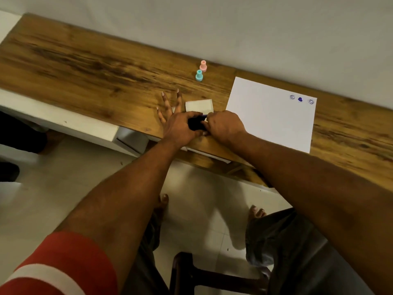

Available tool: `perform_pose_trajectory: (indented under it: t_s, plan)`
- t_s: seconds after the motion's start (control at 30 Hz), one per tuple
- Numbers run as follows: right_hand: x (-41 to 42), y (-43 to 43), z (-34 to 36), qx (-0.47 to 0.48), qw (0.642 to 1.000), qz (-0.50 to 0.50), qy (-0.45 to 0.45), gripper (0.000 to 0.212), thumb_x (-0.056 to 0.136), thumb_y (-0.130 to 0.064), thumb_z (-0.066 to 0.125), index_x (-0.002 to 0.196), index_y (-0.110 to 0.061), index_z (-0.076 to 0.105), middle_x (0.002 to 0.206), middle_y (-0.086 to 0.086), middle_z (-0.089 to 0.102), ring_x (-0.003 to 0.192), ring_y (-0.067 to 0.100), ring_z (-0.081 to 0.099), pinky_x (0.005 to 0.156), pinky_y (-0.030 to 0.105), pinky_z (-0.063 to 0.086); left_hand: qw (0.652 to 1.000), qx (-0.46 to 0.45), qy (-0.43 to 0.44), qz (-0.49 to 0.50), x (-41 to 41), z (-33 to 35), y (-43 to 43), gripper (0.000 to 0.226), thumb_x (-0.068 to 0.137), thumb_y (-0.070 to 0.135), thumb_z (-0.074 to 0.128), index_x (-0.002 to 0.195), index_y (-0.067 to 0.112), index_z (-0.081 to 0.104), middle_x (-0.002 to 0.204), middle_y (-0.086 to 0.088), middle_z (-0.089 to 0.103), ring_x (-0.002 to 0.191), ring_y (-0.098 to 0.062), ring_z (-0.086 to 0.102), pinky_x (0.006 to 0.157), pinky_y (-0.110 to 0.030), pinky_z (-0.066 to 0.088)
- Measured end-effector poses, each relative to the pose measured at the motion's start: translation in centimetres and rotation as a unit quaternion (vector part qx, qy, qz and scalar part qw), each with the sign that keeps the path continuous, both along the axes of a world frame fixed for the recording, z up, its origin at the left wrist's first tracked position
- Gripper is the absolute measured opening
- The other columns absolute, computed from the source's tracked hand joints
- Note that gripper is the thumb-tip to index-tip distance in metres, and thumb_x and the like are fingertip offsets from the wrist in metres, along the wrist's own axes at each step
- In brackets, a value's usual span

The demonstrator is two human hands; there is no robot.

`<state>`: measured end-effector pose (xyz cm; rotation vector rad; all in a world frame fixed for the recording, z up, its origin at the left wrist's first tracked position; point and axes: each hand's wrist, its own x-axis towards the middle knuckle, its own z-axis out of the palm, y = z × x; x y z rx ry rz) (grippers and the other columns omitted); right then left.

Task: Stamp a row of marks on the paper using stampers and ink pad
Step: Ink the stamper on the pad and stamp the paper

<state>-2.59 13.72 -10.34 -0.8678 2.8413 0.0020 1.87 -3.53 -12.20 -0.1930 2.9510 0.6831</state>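
l hand (178,127) grips dark ink pad (196,124), r hand (225,125) curled at it, hold unclear.

You have two stampers: one pink stamper (203,66), one teal stamper (199,75). One sheet of paper (270,124). Three marks on it: two round marks (292,97) (311,101), one blue heart mark (300,99). One dark ink pad (194,124). One white square piece (198,105). One wooden table (85,60). Two hands: left hand (176,128), right hand (225,125).

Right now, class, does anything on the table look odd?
The middle mark on the paper is a solid dark blue blot, while the left mark and right mark are faint rings. Nothing is spilled or tipped.
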Motion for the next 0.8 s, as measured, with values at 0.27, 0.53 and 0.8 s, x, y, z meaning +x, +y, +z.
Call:
perform_pose_trajectory:
  t_s: [0.27, 0.53, 0.8]
  plan:
    - [-2.4, 12.2, 0.9, -0.224, 0.954, -0.195, 0.044, 0.051, 0.106, -0.055, 0.037, 0.077, -0.019, 0.057, 0.063, 0.000, 0.053, 0.069, 0.031, 0.064, 0.063, 0.030, 0.029, 0.988, -0.082, 0.095, -0.085, -1.0, 0.9, 2.4, 0.097, 0.078, 0.096, 0.048, 0.158, 0.041, 0.042, 0.178, -0.003, -0.006, 0.161, -0.037, -0.016, 0.123, -0.059, -0.014]
    - [-7.9, 22.2, -0.7, -0.227, 0.900, -0.368, -0.043, 0.054, 0.109, -0.048, 0.036, 0.093, -0.013, 0.074, 0.096, 0.012, 0.076, 0.101, 0.036, 0.067, 0.090, 0.036, 0.045, 0.961, -0.072, 0.064, -0.260, -5.4, -0.6, 17.7, 0.089, 0.097, 0.081, 0.036, 0.169, 0.031, 0.019, 0.178, -0.002, -0.004, 0.164, -0.025, -0.008, 0.131, -0.050, -0.002]
    - [-9.8, 23.3, -1.2, -0.307, 0.852, -0.410, -0.111, 0.058, 0.109, -0.048, 0.039, 0.098, -0.003, 0.074, 0.082, 0.012, 0.073, 0.080, 0.034, 0.072, 0.088, 0.043, 0.057, 0.973, -0.047, 0.030, -0.225, -6.7, -3.8, 19.9, 0.092, 0.095, 0.085, 0.029, 0.169, 0.035, 0.011, 0.178, -0.001, -0.005, 0.164, -0.024, -0.008, 0.131, -0.048, -0.006]
